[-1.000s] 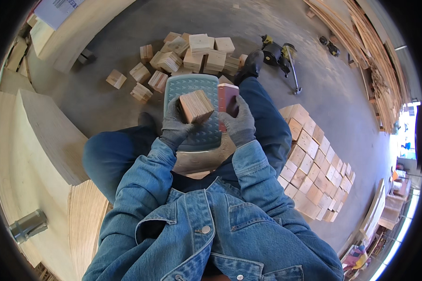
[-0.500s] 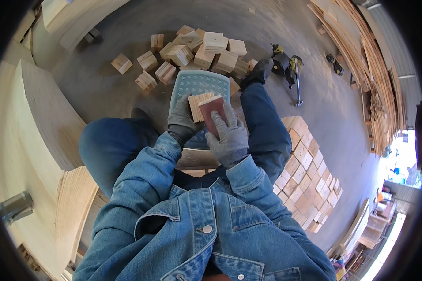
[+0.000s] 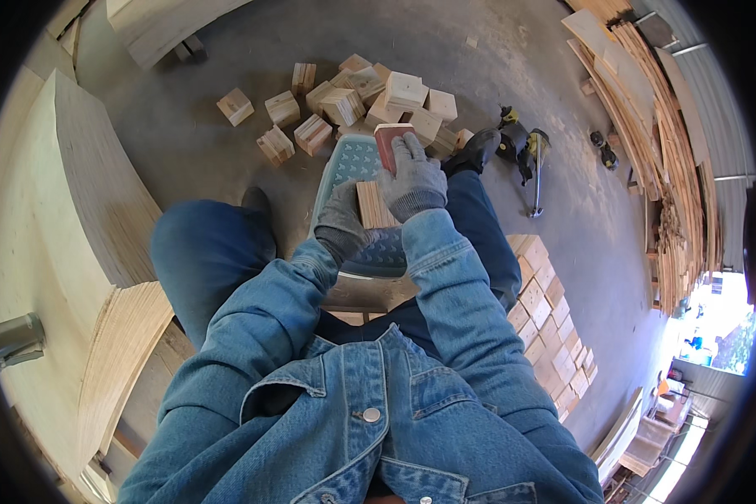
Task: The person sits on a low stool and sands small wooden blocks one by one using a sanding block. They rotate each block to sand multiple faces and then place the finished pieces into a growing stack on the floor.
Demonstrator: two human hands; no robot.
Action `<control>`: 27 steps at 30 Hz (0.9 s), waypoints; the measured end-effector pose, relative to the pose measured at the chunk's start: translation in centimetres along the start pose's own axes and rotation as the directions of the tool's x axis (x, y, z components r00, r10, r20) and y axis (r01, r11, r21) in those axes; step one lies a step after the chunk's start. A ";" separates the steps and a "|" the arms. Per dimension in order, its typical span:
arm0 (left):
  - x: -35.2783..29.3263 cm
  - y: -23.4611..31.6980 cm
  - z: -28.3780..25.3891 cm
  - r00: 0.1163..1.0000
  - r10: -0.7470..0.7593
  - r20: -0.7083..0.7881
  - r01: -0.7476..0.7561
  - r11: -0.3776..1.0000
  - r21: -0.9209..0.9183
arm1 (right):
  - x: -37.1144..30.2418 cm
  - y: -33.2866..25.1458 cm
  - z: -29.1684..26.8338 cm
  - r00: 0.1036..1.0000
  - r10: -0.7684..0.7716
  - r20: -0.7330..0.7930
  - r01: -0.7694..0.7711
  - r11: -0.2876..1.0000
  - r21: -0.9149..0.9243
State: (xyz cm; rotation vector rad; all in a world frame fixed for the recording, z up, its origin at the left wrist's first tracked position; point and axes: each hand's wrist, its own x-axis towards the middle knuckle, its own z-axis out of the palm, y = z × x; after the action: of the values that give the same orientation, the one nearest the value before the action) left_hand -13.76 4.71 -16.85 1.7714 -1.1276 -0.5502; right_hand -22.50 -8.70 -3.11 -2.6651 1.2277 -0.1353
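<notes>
My left hand [image 3: 343, 223], in a grey glove, grips a small laminated wood block [image 3: 376, 205] by its left side, over a pale blue-green plastic stool [image 3: 336, 175] between my knees. My right hand [image 3: 415, 178], gloved too, is closed round a reddish-brown sanding block [image 3: 386, 144] with a pale edge. The sanding block is past the far end of the wood block, its far end over the stool's far edge. My right palm hides part of it.
Loose wood blocks [image 3: 342, 107] lie heaped beyond the stool. Rows of stacked blocks [image 3: 554, 328] stand to my right. A yellow-and-black power tool [image 3: 512, 139] rests by my right foot. Large plywood sheets [image 3: 42, 252] line the left; long boards [image 3: 672, 160] lean at far right.
My right hand has pushed the sanding block forward, off the wood block's upper face. The left hand still holds the wood block, and the whole view has shifted slightly.
</notes>
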 end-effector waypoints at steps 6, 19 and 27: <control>-0.2 1.8 -1.4 0.999 0.021 0.028 -0.022 0.998 0.053 | -10.9 0.3 -0.4 0.983 -0.151 -0.105 0.154 0.988 0.019; 0.3 2.2 -0.5 0.996 -0.066 0.068 0.064 0.997 0.033 | -6.9 0.8 -0.4 0.997 -0.038 -0.060 0.041 0.998 0.037; 0.2 -1.1 0.5 0.999 -0.020 0.042 0.025 0.992 -0.120 | -4.7 0.1 -0.9 1.000 -0.011 -0.016 0.011 0.999 0.038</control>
State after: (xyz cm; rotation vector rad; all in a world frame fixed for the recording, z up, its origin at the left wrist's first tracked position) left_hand -13.52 4.44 -17.99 1.6766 -1.0810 -0.6574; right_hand -25.74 -5.32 -2.25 -2.6440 1.2035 -0.1802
